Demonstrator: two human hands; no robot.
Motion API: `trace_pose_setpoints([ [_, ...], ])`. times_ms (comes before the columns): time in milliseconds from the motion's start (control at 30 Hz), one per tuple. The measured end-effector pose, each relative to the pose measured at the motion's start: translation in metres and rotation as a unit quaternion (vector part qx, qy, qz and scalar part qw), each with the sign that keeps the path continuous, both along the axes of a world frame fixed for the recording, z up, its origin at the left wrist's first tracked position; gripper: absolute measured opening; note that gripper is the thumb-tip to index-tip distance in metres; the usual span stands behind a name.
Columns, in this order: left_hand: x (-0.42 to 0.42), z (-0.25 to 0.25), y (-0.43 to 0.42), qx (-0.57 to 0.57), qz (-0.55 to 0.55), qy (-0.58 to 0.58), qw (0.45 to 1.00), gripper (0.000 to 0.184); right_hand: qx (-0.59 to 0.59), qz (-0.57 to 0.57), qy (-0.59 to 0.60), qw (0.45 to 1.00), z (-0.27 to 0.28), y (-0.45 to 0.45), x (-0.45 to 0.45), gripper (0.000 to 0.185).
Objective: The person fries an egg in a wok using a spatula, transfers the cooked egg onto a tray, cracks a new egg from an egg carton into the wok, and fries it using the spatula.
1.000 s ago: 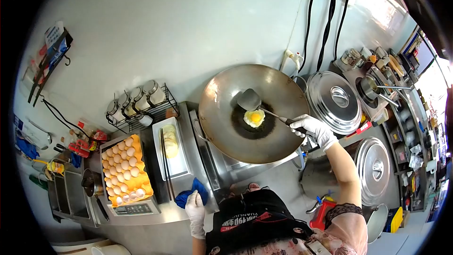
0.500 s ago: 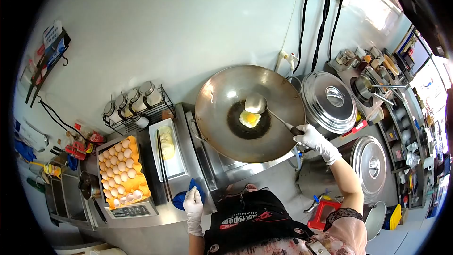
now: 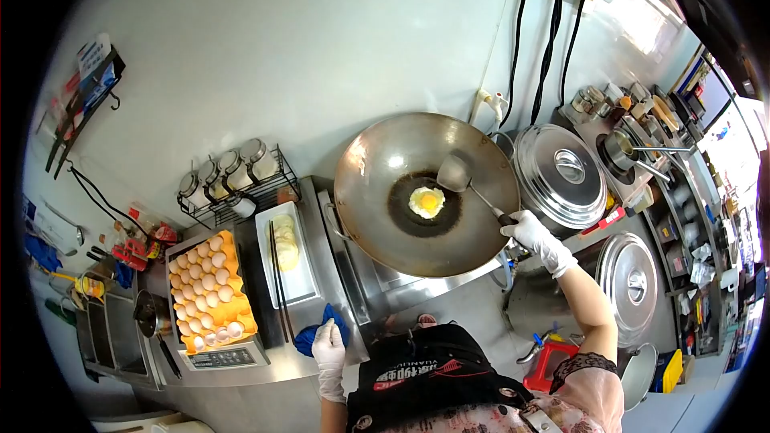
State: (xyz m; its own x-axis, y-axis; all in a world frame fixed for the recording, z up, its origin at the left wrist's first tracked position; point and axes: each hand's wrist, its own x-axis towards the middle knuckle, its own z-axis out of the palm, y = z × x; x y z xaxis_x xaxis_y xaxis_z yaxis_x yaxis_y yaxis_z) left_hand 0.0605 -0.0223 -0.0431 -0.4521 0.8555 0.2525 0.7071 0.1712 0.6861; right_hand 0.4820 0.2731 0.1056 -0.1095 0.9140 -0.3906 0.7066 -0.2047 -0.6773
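Observation:
My right hand [image 3: 531, 232], in a white glove, is closed around the dark handle of a metal wok spatula [image 3: 454, 173]. The spatula's head is inside the large wok [image 3: 365, 228], to the upper right of a fried egg [image 3: 427, 203]. White surrounds the yellow yolk, and the egg sits in a dark patch of oil at the wok's bottom. My gloved left hand [image 3: 328, 346] is by the counter's front edge, over a bunched blue cloth [image 3: 305, 340]. Its fingers are drawn together; whether they grip the cloth is hidden.
Left of the wok, a white tray [image 3: 303, 287] carries pale food and a pair of dark chopsticks [image 3: 278, 277]. Beyond it stands an orange carton [image 3: 240, 305] of eggs. A rack [image 3: 265, 187] of jars is behind. Lidded pots [image 3: 561, 167] stand right of the wok.
The spatula's head has moved right, off the egg's upper edge, and now sits apart from it. My right hand shifted only slightly. My left hand has stayed in place.

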Motion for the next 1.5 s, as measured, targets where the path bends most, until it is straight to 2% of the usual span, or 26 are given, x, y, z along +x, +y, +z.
trace_pose_setpoints([
  [67,-0.001,0.0,-0.002,-0.005,0.005,-0.002,1.0,0.026,-0.068,-0.057,0.033,0.995,0.004,0.003,-0.004,0.021],
  [200,-0.001,-0.001,-0.007,-0.013,0.01,-0.005,1.0,0.026,-0.054,-0.032,0.02,0.998,-0.005,0.017,0.0,0.019],
  [300,-0.002,-0.001,-0.009,-0.008,0.017,0.0,1.0,0.025,-0.085,-0.026,0.056,0.994,-0.004,0.024,0.0,0.017],
  [367,-0.002,-0.001,-0.008,-0.004,0.019,0.009,1.0,0.025,-0.1,-0.016,0.121,0.988,-0.004,0.028,-0.001,0.018],
  [433,0.0,0.003,-0.008,-0.018,0.025,0.012,0.999,0.025,-0.102,0.002,0.122,0.987,-0.016,0.041,-0.001,0.016],
  [500,-0.001,0.0,-0.008,-0.014,0.024,0.017,0.999,0.025,-0.165,-0.002,0.224,0.961,-0.024,0.053,-0.003,0.014],
  [633,0.0,0.001,-0.007,-0.002,0.033,0.021,0.999,0.025,-0.226,0.004,0.277,0.934,-0.035,0.073,-0.011,0.015],
  [767,0.002,0.001,-0.011,-0.009,0.039,0.009,0.999,0.025,-0.238,0.0,0.3,0.924,-0.019,0.067,-0.02,0.017],
  [900,0.004,-0.001,-0.015,-0.015,0.037,0.009,0.999,0.025,-0.227,0.026,0.285,0.931,-0.002,0.056,-0.017,0.017],
  [1100,0.005,-0.003,-0.01,-0.007,0.022,0.007,1.0,0.025,-0.185,-0.003,0.251,0.95,0.023,0.022,-0.017,0.012],
  [1233,0.005,0.001,-0.003,-0.008,0.017,0.013,1.0,0.025,-0.17,0.016,0.234,0.957,0.004,0.013,-0.001,0.01],
  [1433,0.003,0.0,-0.001,0.004,0.005,0.01,1.0,0.024,-0.115,-0.003,0.165,0.98,0.018,-0.009,-0.007,0.018],
  [1500,0.003,-0.002,-0.001,0.006,0.004,0.011,1.0,0.024,-0.056,0.003,0.118,0.991,0.014,-0.01,-0.007,0.02],
])
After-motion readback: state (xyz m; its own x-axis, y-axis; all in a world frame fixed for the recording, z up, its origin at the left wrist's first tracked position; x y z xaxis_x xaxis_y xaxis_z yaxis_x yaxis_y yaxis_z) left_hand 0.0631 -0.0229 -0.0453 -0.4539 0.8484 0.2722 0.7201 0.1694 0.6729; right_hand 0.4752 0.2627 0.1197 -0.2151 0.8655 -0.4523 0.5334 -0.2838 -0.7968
